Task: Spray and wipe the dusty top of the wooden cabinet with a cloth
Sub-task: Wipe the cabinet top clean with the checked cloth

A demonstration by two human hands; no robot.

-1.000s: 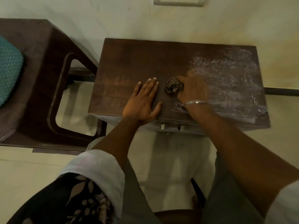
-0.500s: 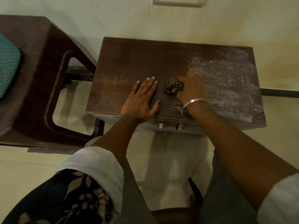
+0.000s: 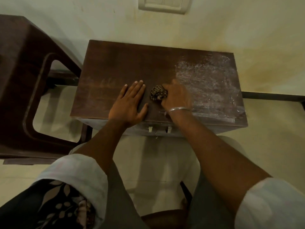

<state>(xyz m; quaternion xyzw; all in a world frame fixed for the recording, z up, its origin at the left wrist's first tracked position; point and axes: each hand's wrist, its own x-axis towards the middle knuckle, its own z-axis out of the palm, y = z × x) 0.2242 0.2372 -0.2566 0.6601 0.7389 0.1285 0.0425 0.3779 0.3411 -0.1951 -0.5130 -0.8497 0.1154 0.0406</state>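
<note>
The dark wooden cabinet top (image 3: 125, 63) stands against the wall. Its right half carries a whitish dusty, streaked patch (image 3: 208, 83); the left half looks dark and smooth. My right hand (image 3: 177, 95), with a silver bangle on the wrist, is closed on a bunched checked cloth (image 3: 157, 93) pressed on the top near the front middle. My left hand (image 3: 130, 104) lies flat with fingers spread, just left of the cloth, at the front edge. No spray bottle is in view.
A dark brown plastic chair (image 3: 24, 80) stands close to the left of the cabinet. A switch plate (image 3: 163, 4) is on the wall above. Two small drawer pulls (image 3: 159, 129) show on the cabinet front. My knees are below, over a pale tiled floor.
The hands and cloth have barely shifted on the cabinet top; the view has tilted a little, so the cabinet sits slightly differently in frame.
</note>
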